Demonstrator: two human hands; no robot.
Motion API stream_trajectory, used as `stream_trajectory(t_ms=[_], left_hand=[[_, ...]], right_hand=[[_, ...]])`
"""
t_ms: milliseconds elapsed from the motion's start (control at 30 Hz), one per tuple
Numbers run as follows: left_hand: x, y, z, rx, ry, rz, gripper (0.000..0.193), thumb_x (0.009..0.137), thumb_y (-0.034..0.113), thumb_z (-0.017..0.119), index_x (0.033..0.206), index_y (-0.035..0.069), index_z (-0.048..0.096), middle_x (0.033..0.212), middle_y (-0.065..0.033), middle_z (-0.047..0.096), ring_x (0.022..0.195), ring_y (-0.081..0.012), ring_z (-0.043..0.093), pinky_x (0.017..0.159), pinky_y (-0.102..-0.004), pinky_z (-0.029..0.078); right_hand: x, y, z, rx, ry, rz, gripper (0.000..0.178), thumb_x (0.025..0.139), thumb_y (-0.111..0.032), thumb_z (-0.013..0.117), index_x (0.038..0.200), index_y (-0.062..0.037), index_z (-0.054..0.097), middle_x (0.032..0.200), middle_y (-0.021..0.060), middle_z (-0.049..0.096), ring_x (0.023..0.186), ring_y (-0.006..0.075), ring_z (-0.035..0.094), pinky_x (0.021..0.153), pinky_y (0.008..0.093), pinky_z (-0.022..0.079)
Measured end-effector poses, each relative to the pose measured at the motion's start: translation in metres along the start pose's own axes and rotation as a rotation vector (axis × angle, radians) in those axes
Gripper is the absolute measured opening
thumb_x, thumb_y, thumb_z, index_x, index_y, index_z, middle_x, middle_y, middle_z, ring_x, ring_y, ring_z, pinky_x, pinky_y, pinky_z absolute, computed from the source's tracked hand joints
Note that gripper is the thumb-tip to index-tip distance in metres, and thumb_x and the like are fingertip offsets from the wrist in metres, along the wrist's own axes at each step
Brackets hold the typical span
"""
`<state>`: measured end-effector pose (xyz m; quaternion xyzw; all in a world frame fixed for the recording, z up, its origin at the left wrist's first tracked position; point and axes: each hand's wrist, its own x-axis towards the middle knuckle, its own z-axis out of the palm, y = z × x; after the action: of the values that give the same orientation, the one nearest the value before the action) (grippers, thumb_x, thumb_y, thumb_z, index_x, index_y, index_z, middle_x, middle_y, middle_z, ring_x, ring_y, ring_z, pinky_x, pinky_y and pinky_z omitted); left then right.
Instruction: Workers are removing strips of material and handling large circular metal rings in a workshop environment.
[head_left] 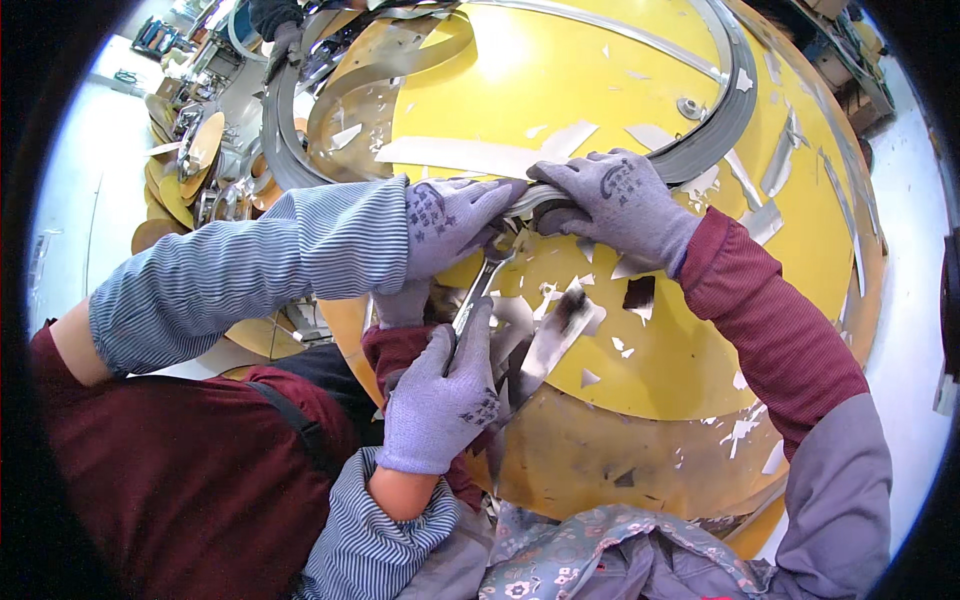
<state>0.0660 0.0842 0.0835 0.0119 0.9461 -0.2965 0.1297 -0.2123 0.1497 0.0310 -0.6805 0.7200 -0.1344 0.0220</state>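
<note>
My right hand (625, 205), in a grey glove, has its fingers closed over the near edge of a grey curved band (740, 90) that arcs around a yellow disc (640, 370). My left hand (403, 305) shows only a strip of glove above its maroon cuff; a co-worker's arm and hand hide its fingers. Against the same band presses the co-worker's upper gloved hand (445, 225), close to my right fingertips. Their lower hand (440, 405) grips a metal wrench (482, 285), its jaw just below the band.
White and blackened scraps (550, 340) litter the yellow disc, with a long pale strip (455, 153) beyond the hands. Round discs and metal parts (205, 145) are piled at the left. Another gloved hand (287, 42) is at the far left. Shelving (830, 60) stands far right.
</note>
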Motion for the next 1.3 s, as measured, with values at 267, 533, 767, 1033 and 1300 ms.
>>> stream_trajectory(t_ms=[267,533,767,1033,1300], left_hand=[[0.015,-0.018,-0.005,-0.006,0.059,0.024,0.032,0.094,0.010,0.048,0.121,-0.002,0.061,0.131,-0.0095,0.058,0.105,-0.0154,0.060,0.089,-0.0225,0.048],[0.006,0.006,0.008,0.215,-0.095,0.065,0.041,0.097,0.010,0.046,0.135,-0.005,0.050,0.136,-0.0134,0.053,0.126,-0.0190,0.051,0.104,-0.0250,0.041],[-0.001,0.009,-0.003,0.434,-0.081,0.202,0.043,0.099,0.006,0.049,0.139,-0.008,0.045,0.134,-0.0157,0.056,0.121,-0.0197,0.054,0.101,-0.0251,0.044],[0.008,0.010,-0.014,0.172,-0.021,0.114,0.038,0.099,0.005,0.051,0.134,-0.008,0.050,0.135,-0.0152,0.056,0.119,-0.0181,0.056,0.097,-0.0230,0.046],[-0.004,0.034,0.004,0.374,-0.176,0.116,0.044,0.099,0.005,0.049,0.141,-0.009,0.043,0.144,-0.0156,0.049,0.128,-0.0201,0.050,0.105,-0.0253,0.041]], right_hand=[[-0.007,-0.006,-0.007,-0.027,-0.126,0.107,0.058,0.084,-0.040,0.068,0.134,-0.0168,0.051,0.106,0.0087,0.067,0.095,0.0286,0.065,0.087,0.0427,0.048],[0.000,-0.005,0.000,0.010,0.041,0.018,0.051,0.086,-0.048,0.066,0.127,-0.0203,0.056,0.099,0.0097,0.069,0.089,0.0279,0.068,0.080,0.0417,0.051],[-0.006,0.001,0.004,0.030,0.048,0.059,0.047,0.085,-0.049,0.065,0.120,-0.0181,0.060,0.095,0.0093,0.069,0.088,0.0292,0.068,0.080,0.0424,0.051],[-0.006,0.001,0.007,-0.034,0.062,0.011,0.046,0.088,-0.047,0.062,0.123,-0.0170,0.058,0.094,0.0100,0.069,0.088,0.0291,0.069,0.077,0.0428,0.053],[0.000,-0.008,-0.006,0.010,-0.064,0.052,0.051,0.085,-0.033,0.068,0.130,-0.0145,0.055,0.108,0.0093,0.067,0.100,0.0283,0.064,0.088,0.0424,0.049]])
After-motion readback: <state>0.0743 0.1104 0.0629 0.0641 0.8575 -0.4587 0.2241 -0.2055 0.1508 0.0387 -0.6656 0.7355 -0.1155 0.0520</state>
